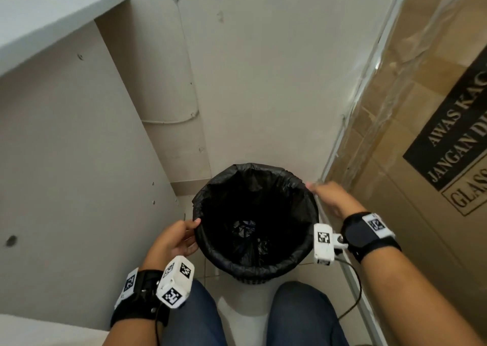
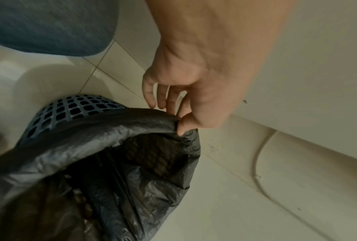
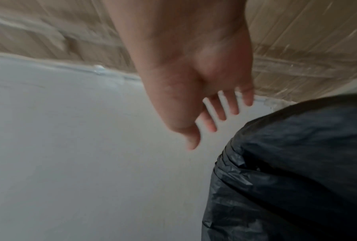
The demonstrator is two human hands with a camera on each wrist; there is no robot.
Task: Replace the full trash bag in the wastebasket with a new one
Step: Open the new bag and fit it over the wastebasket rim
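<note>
2 hands work at the rim of the wastebasket (image 1: 253,279), which stands on the tiled floor (image 2: 225,187) in the lower centre of the head view, lined with a black trash bag (image 1: 253,213) whose edge is folded over the rim. The left hand (image 1: 174,240) sits at the rim's left side; the left wrist view shows its thumb (image 2: 186,124) and fingers pinching the folded bag edge, with the basket's blue-grey lattice wall (image 2: 74,107) showing below the plastic. The right hand (image 1: 329,198) is at the rim's right side, fingers spread and straight, blurred; whether it touches the bag I cannot tell. Some crumpled dark material lies at the bottom inside the bag.

Space is tight. Just right of the basket a plastic-wrapped cardboard box (image 1: 421,134) printed "AWAS" and "GLASS" fills the right of the frame, right behind the right hand. A pale cabinet panel (image 1: 66,174) closes in the left side. The person's 2 knees in blue trousers (image 1: 200,316) sit at the bottom edge, against the basket's near side.
</note>
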